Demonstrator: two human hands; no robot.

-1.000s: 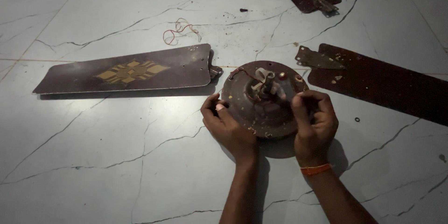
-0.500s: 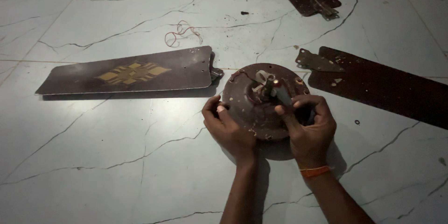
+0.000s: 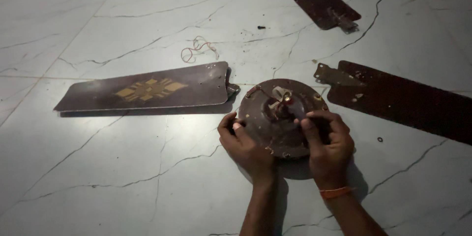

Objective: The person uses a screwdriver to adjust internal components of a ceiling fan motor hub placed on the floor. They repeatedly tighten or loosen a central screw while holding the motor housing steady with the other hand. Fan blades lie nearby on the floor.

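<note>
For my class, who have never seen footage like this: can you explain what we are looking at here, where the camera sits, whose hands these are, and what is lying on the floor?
There is no machine here. The picture comes from a camera worn on a person's head, looking down at that person's own two bare hands.

The left hand grips the near-left rim of a round, dark brown ceiling fan motor housing lying on the pale marble floor. The right hand, with an orange band at the wrist, rests on the housing's right side, its fingers at the hub in the middle. What the fingers pinch there is too dark to tell.

Around it lie three detached fan blades: one with a gold pattern to the left, one to the right, one at the top. A small loop of wire lies beyond the patterned blade.
</note>
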